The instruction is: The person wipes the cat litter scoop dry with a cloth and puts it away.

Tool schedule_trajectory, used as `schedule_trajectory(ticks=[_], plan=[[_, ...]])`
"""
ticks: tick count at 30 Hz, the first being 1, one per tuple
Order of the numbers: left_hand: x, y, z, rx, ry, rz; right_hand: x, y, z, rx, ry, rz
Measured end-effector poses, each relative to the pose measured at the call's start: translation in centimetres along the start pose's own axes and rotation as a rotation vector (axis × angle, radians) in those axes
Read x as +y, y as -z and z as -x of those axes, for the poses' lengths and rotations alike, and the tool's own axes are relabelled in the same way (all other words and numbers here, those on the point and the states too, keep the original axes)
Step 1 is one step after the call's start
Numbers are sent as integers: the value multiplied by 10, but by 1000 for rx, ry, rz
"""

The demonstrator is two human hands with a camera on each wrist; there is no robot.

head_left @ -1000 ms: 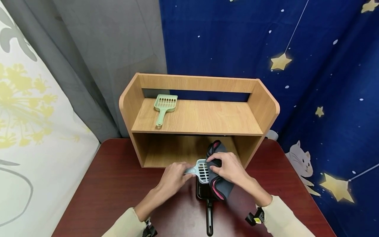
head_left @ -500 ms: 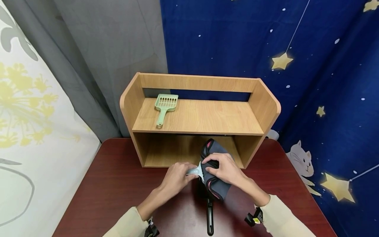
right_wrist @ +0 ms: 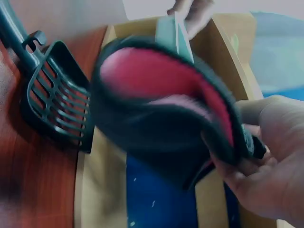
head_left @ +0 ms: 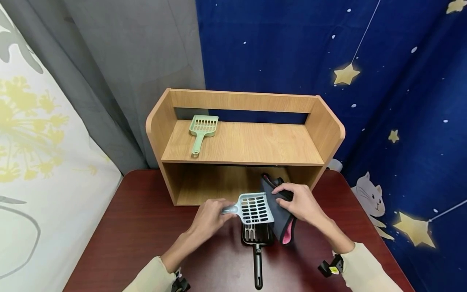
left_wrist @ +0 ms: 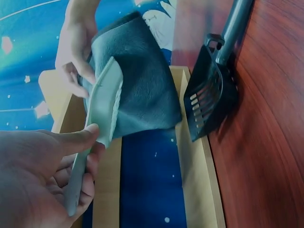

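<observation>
My left hand (head_left: pixel 209 215) grips the handle of a light blue slotted litter scoop (head_left: pixel 238 209), its pan pointing right. In the left wrist view, thumb and fingers close round that handle, and the scoop (left_wrist: pixel 103 102) shows edge-on. My right hand (head_left: pixel 302 202) pinches a folded dark grey cloth (head_left: pixel 278 217) with black trim and a pink inner side, just right of the pan. The cloth's pink inside (right_wrist: pixel 152 73) faces the right wrist camera. Below the blue pan, a black slotted litter scoop (head_left: pixel 257 245) lies on the table, its pan partly hidden.
A two-tier wooden shelf (head_left: pixel 248 142) stands at the back of the dark red table (head_left: pixel 146 243). On its upper board, at the left, lies a pale green litter scoop (head_left: pixel 203 129). Behind hang a grey curtain (head_left: pixel 135 61) and a blue starry curtain (head_left: pixel 270 56).
The cloth first moved left over the blue scoop's pan, then back right with my right hand, so the whole pan shows now. My left hand shifted slightly left, still holding the scoop.
</observation>
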State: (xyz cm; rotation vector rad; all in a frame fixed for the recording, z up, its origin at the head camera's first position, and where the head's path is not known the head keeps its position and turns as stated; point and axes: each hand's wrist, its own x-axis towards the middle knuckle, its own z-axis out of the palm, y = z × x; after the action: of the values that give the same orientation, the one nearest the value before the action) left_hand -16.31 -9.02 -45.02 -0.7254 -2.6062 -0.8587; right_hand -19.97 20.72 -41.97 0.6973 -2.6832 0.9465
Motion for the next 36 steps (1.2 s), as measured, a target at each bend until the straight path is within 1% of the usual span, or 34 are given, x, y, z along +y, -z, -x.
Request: schedule_trajectory(ticks=[2, 5, 8, 13, 15, 18, 21, 26, 31, 34, 36], plan=[[-2, 2, 0, 13, 3, 15, 9, 5, 2, 7, -43, -72], [-6, 6, 0, 24, 8, 30, 22, 11, 4, -3, -104, -235], [-9, 9, 0, 37, 16, 38, 35, 13, 5, -31, -149, -463], [-11, 11, 0, 76, 9, 68, 48, 12, 7, -103, -189, -922], [-12, 12, 0, 93, 0, 86, 49, 9, 6, -134, -181, -1090], [-11, 11, -1, 111, -26, 121, 48, 2, 4, -171, -156, -1265], [-10, 9, -2, 124, -80, 158, 43, -7, 0, -216, -136, -1371], [-5, 5, -6, 125, -162, 227, 35, -24, -8, -281, -103, -1481], [1, 3, -9, 117, -189, 269, 30, -35, -16, -319, -58, -1567], [1, 4, -10, 113, -199, 275, 29, -36, -17, -325, -50, -1591], [-1, 6, -9, 113, -207, 272, 28, -33, -17, -322, -45, -1603]])
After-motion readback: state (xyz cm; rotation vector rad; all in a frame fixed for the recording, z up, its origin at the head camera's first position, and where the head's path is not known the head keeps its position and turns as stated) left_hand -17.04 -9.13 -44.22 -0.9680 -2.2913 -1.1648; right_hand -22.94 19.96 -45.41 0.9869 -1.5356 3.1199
